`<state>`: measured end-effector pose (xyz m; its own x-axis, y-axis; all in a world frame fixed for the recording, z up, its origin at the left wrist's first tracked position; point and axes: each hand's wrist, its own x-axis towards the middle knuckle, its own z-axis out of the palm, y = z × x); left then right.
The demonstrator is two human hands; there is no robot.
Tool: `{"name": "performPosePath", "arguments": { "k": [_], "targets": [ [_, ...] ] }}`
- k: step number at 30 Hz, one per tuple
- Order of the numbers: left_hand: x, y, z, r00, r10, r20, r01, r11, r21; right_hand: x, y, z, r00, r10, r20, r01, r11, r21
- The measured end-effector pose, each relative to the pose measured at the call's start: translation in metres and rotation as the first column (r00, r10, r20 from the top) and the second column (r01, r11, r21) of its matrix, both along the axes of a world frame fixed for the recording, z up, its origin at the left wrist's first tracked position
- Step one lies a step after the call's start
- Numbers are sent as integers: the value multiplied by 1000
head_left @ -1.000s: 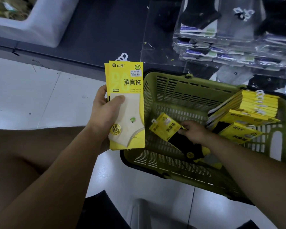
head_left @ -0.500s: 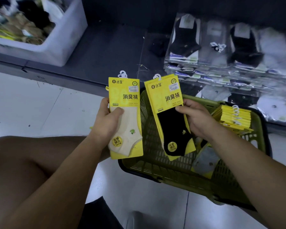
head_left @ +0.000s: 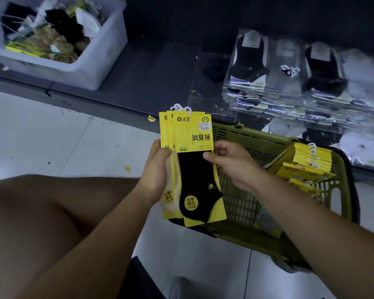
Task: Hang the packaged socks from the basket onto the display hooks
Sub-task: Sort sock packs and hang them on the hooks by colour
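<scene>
Standing on end in the middle of the view, the black sock pack (head_left: 196, 169) is the front one of a small fan of yellow packs (head_left: 167, 130), three headers showing. Its long axis runs from 12 o'clock to 6 o'clock. The white hanger tabs (head_left: 179, 107) sit at the 12 o'clock end and the sock's toe points toward 6.

The left hand (head_left: 158, 175) holds the fan at its 9 o'clock edge, thumb across the front and fingers behind. The right hand (head_left: 231, 162) pinches the black pack at its 3 o'clock edge, thumb on the sock and fingers curled behind. Both hands are on the bundle, so neither is nearer.

The green basket (head_left: 257, 139) lies on the floor (head_left: 52, 137) at 3 to 4 o'clock of the bundle, with a stack (head_left: 307, 160) of yellow packs leaning against its far side. Clear-wrapped socks (head_left: 289, 72) are piled on a dark shelf (head_left: 160, 67) at 1 o'clock, and a white bin (head_left: 91, 67) stands on it at 11 o'clock.

The display hooks are out of view, so which way they lie from the hands cannot be told. With the tabs uppermost and roughly lined up, the bundle looks ready to go tab-first onto a hook. Squaring the fan first would likely make threading easier.
</scene>
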<state>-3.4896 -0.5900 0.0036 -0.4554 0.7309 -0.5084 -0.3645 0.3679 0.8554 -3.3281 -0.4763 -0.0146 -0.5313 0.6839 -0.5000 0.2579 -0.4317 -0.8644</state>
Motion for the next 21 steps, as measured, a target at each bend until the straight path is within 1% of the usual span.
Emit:
{"name": "performPosePath", "arguments": {
  "k": [2,5,7,11,17,19,21],
  "targets": [
    [0,0,-3,999,-33,-19,34,999,14,0,1,0,999,-21,27,22,999,-27],
    [2,3,-8,976,-133,-172,138,990,20,2,4,2,1000,-20,23,22,998,-57],
    [4,6,-9,952,-159,-261,170,985,17,4,6,3,1000,-17,5,17,998,-64],
    [10,11,-11,936,-145,-321,160,987,19,14,14,3,994,-92,-59,88,994,-71],
    [14,11,-23,862,-108,-496,100,994,-42,27,13,2,993,-47,-111,33,993,-117],
    [15,11,-22,853,-105,-512,98,994,-41,26,9,1,993,-46,-108,32,991,-128],
    [17,11,-20,861,-113,-496,111,993,-34,25,6,1,996,-52,-70,45,994,-97]
  ]
}}
